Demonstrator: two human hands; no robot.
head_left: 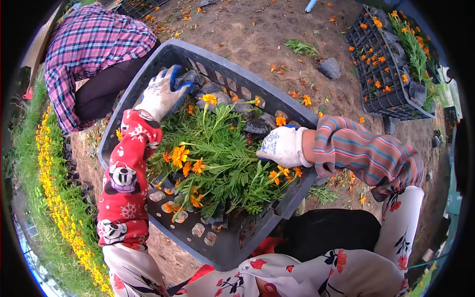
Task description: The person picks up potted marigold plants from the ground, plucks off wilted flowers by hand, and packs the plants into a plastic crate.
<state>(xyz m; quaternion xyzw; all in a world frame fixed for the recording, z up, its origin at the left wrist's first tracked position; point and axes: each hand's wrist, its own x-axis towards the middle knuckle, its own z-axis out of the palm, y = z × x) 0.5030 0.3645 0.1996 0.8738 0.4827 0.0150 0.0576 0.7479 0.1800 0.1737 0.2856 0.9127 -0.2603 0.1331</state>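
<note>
A dark grey plastic crate [292, 101] with slotted walls stands tilted before me, full of marigold plants [213, 143] with orange flowers and green leaves. Their roots sit in black plastic bags, mostly along the far side. My left hand [161, 94], in a white glove with blue palm, reaches inside the far left corner, thumb and fingers closed on a black plant bag [194, 79]. At the crate's right side is my right hand [282, 147], gloved alike, closed among the stems beside another black bag. Its fingertips, and whatever they hold, are hidden.
Another black crate [383, 69] of marigolds stands at upper right. A person in a plaid shirt [99, 37] bends at upper left. Yellow flowers [49, 168] line the left side. Fallen petals, a loose bag [330, 68] and cut greenery [302, 47] lie on the soil.
</note>
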